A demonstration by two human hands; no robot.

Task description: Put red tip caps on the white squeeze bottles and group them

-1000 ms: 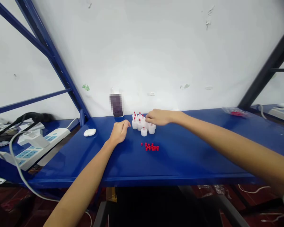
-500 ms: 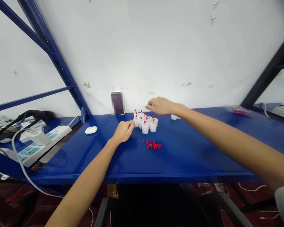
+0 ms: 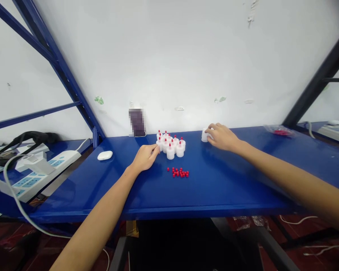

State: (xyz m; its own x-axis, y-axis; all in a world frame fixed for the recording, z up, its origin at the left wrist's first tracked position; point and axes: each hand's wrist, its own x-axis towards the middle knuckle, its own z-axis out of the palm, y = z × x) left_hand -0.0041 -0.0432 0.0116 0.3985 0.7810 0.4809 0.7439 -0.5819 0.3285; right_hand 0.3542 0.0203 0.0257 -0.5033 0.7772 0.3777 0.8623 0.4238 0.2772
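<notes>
My left hand [image 3: 144, 158] rests on the blue tabletop, fingers curled together, their tips against the left side of a group of white bottles. Whatever those fingers may hold is hidden. The squat white bottles [image 3: 170, 151] stand upright close together, with red tips on their narrow necks. In front of them lies a loose cluster of small red caps [image 3: 180, 173]. Farther right, near the wall, my right hand [image 3: 222, 136] has its thumb and forefinger around the side of a white plastic cup-shaped piece [image 3: 204, 135]. My fingers partly cover that piece.
A phone [image 3: 137, 122] leans on the wall behind the table [image 3: 228, 180]. A white earbud case [image 3: 105, 155] lies at the left. A clear bag with red pieces [image 3: 279, 130] is at the far right. Power strips [image 3: 31, 180] and cables sit beyond the blue frame [image 3: 87, 116].
My right hand has moved right, from above the bottles to the white cup-shaped piece, and closed its fingers about it. My left hand stays beside the bottles. The view has shifted slightly.
</notes>
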